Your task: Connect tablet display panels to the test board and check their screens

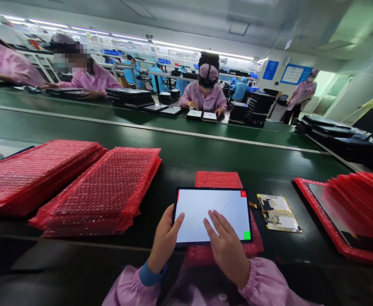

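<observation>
A lit tablet screen [193, 212] shows plain white, with a red square in its upper right corner and a green one at lower right. My left hand [165, 236] grips the left edge, thumb on the front and the other fingers mostly hidden behind. Over the lower middle of the glass is my right hand [226, 244], fingers stretched out; whether they touch cannot be told. An orange flex cable [253, 205] runs from the right side to a bare circuit board [278, 212] on the bench. Beneath the screen lies a red bubble-wrap bag [218, 179].
Two stacks of red bubble-wrap bags, a farther one [43, 170] and a nearer one [103, 191], lie at left. On the right, a dark panel [339, 212] rests among more red bags. Across the green bench [173, 146], a co-worker [202, 93] handles tablets beside black stacks [259, 106].
</observation>
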Demonstrator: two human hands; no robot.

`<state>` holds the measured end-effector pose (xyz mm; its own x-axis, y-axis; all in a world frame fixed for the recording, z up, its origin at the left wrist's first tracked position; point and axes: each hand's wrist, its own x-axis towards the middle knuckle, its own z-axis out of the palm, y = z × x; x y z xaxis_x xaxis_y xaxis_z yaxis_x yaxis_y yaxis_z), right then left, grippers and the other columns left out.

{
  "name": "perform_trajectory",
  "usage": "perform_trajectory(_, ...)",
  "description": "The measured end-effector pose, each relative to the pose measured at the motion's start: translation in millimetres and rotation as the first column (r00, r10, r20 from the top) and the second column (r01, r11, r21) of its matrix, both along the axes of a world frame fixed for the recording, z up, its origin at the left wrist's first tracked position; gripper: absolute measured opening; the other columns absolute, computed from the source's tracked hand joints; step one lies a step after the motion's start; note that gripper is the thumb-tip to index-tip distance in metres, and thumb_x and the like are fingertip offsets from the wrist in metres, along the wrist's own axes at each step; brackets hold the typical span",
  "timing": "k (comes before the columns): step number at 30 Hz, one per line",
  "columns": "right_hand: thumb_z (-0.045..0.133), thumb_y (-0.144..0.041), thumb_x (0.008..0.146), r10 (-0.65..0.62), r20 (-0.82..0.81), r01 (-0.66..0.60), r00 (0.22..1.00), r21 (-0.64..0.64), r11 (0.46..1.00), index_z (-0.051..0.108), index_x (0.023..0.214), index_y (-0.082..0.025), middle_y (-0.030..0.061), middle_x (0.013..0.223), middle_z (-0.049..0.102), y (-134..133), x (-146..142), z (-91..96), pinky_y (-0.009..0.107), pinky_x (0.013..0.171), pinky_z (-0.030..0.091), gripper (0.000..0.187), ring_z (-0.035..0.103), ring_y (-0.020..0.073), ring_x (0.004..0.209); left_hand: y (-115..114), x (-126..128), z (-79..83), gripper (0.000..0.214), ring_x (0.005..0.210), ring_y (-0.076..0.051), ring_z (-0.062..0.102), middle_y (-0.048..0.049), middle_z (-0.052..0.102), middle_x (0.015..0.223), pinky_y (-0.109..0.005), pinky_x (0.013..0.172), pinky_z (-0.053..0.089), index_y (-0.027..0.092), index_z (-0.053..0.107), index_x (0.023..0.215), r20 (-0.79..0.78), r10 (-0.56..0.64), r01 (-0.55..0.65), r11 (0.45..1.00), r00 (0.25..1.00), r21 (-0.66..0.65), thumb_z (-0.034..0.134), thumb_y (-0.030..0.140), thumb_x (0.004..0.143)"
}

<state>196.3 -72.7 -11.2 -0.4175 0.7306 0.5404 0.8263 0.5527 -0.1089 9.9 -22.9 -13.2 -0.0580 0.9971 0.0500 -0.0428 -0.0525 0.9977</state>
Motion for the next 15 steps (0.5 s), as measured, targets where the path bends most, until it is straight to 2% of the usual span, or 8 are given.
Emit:
perform_trajectory(2,0.035,0.002,0.087,0.08,-0.008,-0.08,0.997,-0.016,0.997,0.057,0.126,-0.016,0.011,0.135,0.057,-5,10,-2.7,0.043,0.1,0.051,0.048,0.045,0.0229,0.13,-1,0,0.8,0.044,0.104,-0.029,0.063,-0.0096,0.067,0.113,-0.039,0.089,0.049,0.017,0.054,0.115,-0.004,0.001,-0.001,1.0,1.0,-0.004,0.06,0.045,0.082)
perform_trajectory(4,0.036,-0.001,0.089,0.081,-0.041,-0.082,0.996,-0.02,0.996,0.06,0.121,-0.018,0.0092,0.131,0.06,-4,22,-3.0,0.043,0.098,0.052,0.043,0.051,0.0217,0.125,-2,1,2.6,0.041,0.103,-0.027,0.063,-0.0086,0.067,0.112,-0.037,0.089,0.049,0.018,0.055,0.115,-0.01,-0.002,0.002,1.0,1.0,0.002,0.059,0.045,0.084)
perform_trajectory(6,0.04,-0.007,0.092,-0.022,-0.086,0.022,0.996,0.001,1.0,0.059,0.122,-0.017,0.0111,0.131,0.06,0,29,-0.4,0.046,0.097,0.051,0.037,0.052,0.0234,0.124,-3,1,5.1,0.04,0.103,-0.027,0.063,-0.0079,0.067,0.113,-0.034,0.087,0.049,0.018,0.056,0.114,-0.015,-0.004,0.005,1.0,1.0,0.016,0.058,0.045,0.084)
perform_trajectory(8,0.045,-0.013,0.093,-0.121,-0.096,0.123,0.988,0.013,0.992,0.054,0.128,-0.015,0.014,0.137,0.054,5,26,4.1,0.051,0.1,0.047,0.036,0.045,0.0274,0.13,-3,2,7.0,0.04,0.105,-0.027,0.062,-0.0079,0.067,0.114,-0.033,0.087,0.049,0.018,0.057,0.113,-0.021,0.006,-0.005,1.0,1.0,0.026,0.059,0.046,0.084)
perform_trajectory(9,0.045,-0.013,0.092,-0.117,-0.077,0.119,0.99,0.013,0.993,0.053,0.13,-0.016,0.0139,0.14,0.051,6,22,6.4,0.053,0.102,0.045,0.038,0.04,0.0287,0.133,-3,3,7.4,0.042,0.105,-0.027,0.062,-0.0082,0.067,0.113,-0.033,0.087,0.049,0.018,0.057,0.114,-0.019,0.012,-0.012,1.0,1.0,0.024,0.059,0.046,0.084)
perform_trajectory(11,0.044,-0.008,0.091,0.014,-0.016,-0.014,1.0,0.005,1.0,0.054,0.129,-0.019,0.0103,0.142,0.049,5,10,9.4,0.053,0.106,0.04,0.041,0.036,0.0278,0.136,-2,3,7.1,0.047,0.105,-0.028,0.062,-0.0091,0.067,0.112,-0.037,0.088,0.049,0.017,0.055,0.117,0.002,0.012,-0.012,1.0,1.0,-0.001,0.059,0.049,0.082)
perform_trajectory(13,0.045,-0.007,0.09,0.206,-0.016,-0.205,0.979,0.012,0.979,0.061,0.117,-0.021,0.0051,0.131,0.061,1,5,9.8,0.045,0.104,0.044,0.035,0.048,0.0224,0.128,-2,2,5.7,0.053,0.105,-0.03,0.062,-0.0101,0.067,0.111,-0.04,0.089,0.049,0.016,0.053,0.119,0.019,-0.004,0.005,0.999,1.0,-0.032,0.059,0.053,0.081)
perform_trajectory(15,0.046,-0.011,0.089,0.27,-0.076,-0.267,0.96,0.042,0.963,0.066,0.1,-0.023,0.0012,0.11,0.071,-2,18,8.7,0.033,0.091,0.053,0.026,0.063,0.0169,0.105,-1,1,4.3,0.057,0.109,-0.031,0.06,-0.0107,0.066,0.114,-0.04,0.09,0.049,0.016,0.053,0.119,-0.014,0.009,-0.009,0.999,1.0,-0.033,0.059,0.056,0.079)
